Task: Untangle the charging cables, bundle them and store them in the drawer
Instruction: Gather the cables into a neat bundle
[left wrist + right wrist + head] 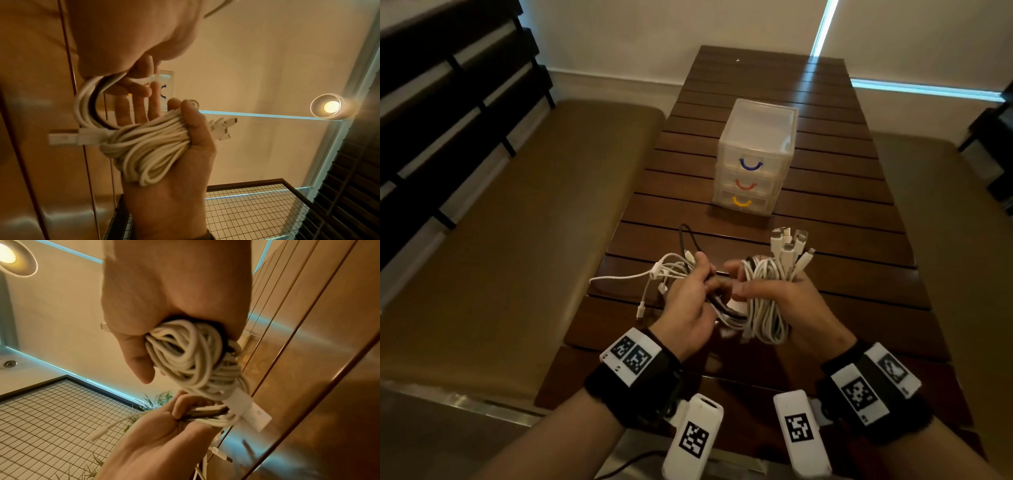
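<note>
both hands are busy: right hand (787,301) clamps the coiled bundle (765,301), left hand (693,301) pinches loose tails (664,274), so wrap those snugly before letting go.

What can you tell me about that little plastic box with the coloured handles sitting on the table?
The drawer unit is a small, cloudy see-through plastic tower of three stacked drawers, all shut. Each front has a curved handle: blue on top, red in the middle, yellow at the bottom. It stands upright on the dark slatted wooden table, fronts facing the person, beyond both hands and the cables. Nothing touches it but the table. What it contains cannot be made out.
</note>
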`<action>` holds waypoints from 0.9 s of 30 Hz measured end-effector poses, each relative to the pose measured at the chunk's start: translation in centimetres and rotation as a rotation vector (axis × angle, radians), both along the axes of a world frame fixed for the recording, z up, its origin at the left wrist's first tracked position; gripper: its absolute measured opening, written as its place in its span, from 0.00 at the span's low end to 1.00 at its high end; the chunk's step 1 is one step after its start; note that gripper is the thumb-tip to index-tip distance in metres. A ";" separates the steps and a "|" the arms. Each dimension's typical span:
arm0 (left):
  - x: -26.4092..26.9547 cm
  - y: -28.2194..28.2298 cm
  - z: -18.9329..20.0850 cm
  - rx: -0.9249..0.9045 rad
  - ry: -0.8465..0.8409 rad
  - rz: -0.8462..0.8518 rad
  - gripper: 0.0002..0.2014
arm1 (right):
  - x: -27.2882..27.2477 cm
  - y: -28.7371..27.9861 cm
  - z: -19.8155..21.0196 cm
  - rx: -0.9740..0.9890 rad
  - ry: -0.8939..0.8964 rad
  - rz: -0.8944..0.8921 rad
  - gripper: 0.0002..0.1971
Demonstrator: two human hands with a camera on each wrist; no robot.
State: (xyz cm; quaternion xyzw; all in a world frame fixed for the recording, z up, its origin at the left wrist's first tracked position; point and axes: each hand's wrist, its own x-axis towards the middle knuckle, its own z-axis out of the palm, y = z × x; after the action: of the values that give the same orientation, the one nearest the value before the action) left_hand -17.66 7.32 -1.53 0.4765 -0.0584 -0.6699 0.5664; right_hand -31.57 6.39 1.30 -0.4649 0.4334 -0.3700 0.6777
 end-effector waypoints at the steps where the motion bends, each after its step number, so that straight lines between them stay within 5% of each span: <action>1: -0.1 0.1 0.3 -0.011 -0.015 -0.011 0.18 | 0.2 -0.1 -0.1 0.012 0.020 0.004 0.23; 3: -0.5 0.2 0.9 -0.031 -0.034 -0.051 0.19 | 0.5 -0.2 -0.5 0.036 0.052 -0.012 0.33; 6: -1.1 0.6 1.0 -0.040 -0.068 -0.163 0.23 | 0.9 -0.1 -0.9 0.056 0.071 0.006 0.35; 11: -1.2 0.1 1.0 0.054 -0.048 -0.120 0.25 | 1.5 0.9 -0.4 -0.052 0.153 0.049 0.21; 14: -1.5 -0.2 0.5 0.051 -0.025 -0.112 0.19 | 1.9 1.2 -0.8 -0.133 0.237 0.078 0.21; 18: -1.7 -0.2 0.0 0.020 0.055 -0.128 0.25 | 2.1 1.6 -1.7 -0.220 0.297 0.043 0.19; 27: -1.1 0.7 1.1 -0.022 -0.055 -0.415 0.24 | 0.9 0.6 -2.1 -0.444 0.503 -0.010 0.11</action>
State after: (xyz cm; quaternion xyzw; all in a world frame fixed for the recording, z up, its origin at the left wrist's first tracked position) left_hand -18.80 8.02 -0.47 0.4663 -0.1779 -0.7582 0.4195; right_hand -30.64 6.95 -0.84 -0.6758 0.4981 -0.3325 0.4296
